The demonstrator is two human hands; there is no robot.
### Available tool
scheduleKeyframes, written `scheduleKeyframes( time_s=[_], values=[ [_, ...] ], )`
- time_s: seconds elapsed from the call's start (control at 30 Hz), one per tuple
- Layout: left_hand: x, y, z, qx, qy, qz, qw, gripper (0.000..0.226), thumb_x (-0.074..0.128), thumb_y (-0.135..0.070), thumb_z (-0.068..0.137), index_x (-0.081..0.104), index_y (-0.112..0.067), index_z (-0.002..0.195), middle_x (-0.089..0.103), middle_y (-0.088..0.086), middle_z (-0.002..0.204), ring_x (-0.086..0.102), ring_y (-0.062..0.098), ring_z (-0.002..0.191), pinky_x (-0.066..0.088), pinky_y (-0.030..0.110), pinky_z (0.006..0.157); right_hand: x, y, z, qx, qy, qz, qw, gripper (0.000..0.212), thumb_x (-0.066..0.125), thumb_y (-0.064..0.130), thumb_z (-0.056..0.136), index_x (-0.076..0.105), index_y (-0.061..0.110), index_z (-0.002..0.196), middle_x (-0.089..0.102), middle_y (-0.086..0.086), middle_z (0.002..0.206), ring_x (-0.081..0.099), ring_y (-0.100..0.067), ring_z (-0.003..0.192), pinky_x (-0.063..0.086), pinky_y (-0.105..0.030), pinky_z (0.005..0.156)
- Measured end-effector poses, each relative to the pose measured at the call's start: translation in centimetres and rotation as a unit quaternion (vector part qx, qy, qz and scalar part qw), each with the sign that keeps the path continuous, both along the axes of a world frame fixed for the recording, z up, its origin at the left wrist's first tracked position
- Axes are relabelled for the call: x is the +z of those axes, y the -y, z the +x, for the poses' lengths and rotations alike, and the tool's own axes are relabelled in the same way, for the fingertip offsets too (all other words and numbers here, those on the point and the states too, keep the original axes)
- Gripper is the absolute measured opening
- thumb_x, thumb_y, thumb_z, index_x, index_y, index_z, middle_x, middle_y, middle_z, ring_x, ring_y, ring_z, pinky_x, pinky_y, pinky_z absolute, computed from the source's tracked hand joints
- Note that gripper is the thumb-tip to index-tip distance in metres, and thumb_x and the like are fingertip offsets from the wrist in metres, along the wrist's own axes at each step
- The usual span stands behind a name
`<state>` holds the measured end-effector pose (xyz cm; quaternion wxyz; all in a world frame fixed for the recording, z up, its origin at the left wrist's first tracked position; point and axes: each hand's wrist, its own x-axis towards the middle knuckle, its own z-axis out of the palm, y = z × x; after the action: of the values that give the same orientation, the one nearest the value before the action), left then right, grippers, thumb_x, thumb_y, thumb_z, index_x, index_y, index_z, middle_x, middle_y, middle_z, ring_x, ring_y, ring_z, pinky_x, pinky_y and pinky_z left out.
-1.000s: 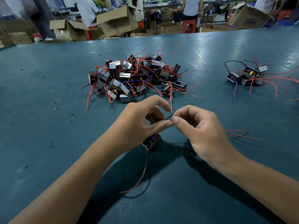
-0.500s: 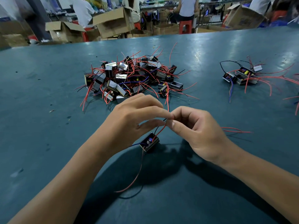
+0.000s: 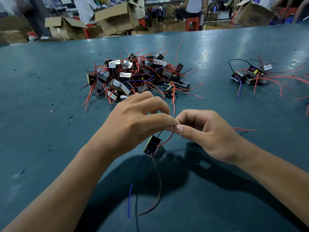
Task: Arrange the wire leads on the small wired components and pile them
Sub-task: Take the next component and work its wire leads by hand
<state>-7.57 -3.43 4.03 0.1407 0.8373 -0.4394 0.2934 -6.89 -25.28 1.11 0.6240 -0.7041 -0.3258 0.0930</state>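
Observation:
A small black wired component [image 3: 152, 146] hangs just above the teal table [image 3: 41, 131], below where my two hands meet. My left hand [image 3: 133, 124] and my right hand [image 3: 205, 133] both pinch its red and black leads between thumb and forefinger, fingertips touching. A blue lead [image 3: 129, 198] and a dark red lead [image 3: 158, 190] trail down from the component toward me. Behind my hands lies a large heap of components [image 3: 137, 76] with tangled red leads. A smaller pile of components [image 3: 250, 75] sits at the right.
Loose red wires [image 3: 243, 129] lie on the table just right of my right hand. More red leads [image 3: 307, 106] poke in at the right edge. Beyond the table's far edge stand cardboard boxes [image 3: 117, 17] and red stools [image 3: 192, 23], with people working.
The component has swung down and clear of my left hand, showing its blue and dark red leads hanging toward me. My fingertips stay pinched together on the upper leads.

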Motion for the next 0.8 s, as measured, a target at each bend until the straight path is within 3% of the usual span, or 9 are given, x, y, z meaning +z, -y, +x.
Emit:
scheduleKeyframes(
  time_s=[0.33,0.5,0.67,0.8],
  values=[
    [-0.3,0.3,0.1,-0.002,-0.010,-0.030,1.000,0.016,0.065,-0.020,0.098,0.077,-0.010,0.093,0.059,0.006,0.090,0.045,0.020,0.078,0.038,0.028,0.069,0.3,-0.3,-0.6,0.004,-0.021,0.036,0.999,0.008,0.059,0.017,0.086,0.062,0.010,0.084,0.059,0.016,0.067,0.049,0.004,0.061,0.038,-0.007,0.061],
    [-0.2,0.4,0.0,0.007,-0.022,-0.031,0.999,0.015,0.067,-0.019,0.096,0.076,-0.009,0.089,0.058,0.006,0.090,0.046,0.020,0.080,0.035,0.023,0.073,0.1,-0.3,-0.4,0.000,-0.029,0.038,0.999,0.010,0.063,0.014,0.092,0.062,0.010,0.084,0.056,0.015,0.065,0.045,0.002,0.058,0.036,-0.008,0.058],
    [-0.2,1.0,-0.2,0.016,-0.094,-0.033,0.995,0.021,0.057,-0.021,0.101,0.071,-0.007,0.093,0.057,0.003,0.093,0.049,0.020,0.085,0.041,0.027,0.075,-0.2,-0.4,-0.5,-0.029,-0.017,0.029,0.999,0.008,0.064,0.021,0.087,0.065,0.014,0.083,0.054,0.003,0.071,0.043,-0.011,0.066,0.036,-0.021,0.059],
    [-0.3,1.4,-0.6,0.012,-0.199,-0.065,0.978,0.020,0.053,-0.022,0.103,0.064,-0.010,0.092,0.050,-0.006,0.087,0.046,0.006,0.080,0.038,0.021,0.073,-0.4,-0.4,-0.5,-0.071,0.016,-0.002,0.997,0.012,0.064,0.026,0.087,0.065,0.014,0.084,0.053,-0.008,0.070,0.042,-0.019,0.066,0.035,-0.046,0.058]
  ],
)
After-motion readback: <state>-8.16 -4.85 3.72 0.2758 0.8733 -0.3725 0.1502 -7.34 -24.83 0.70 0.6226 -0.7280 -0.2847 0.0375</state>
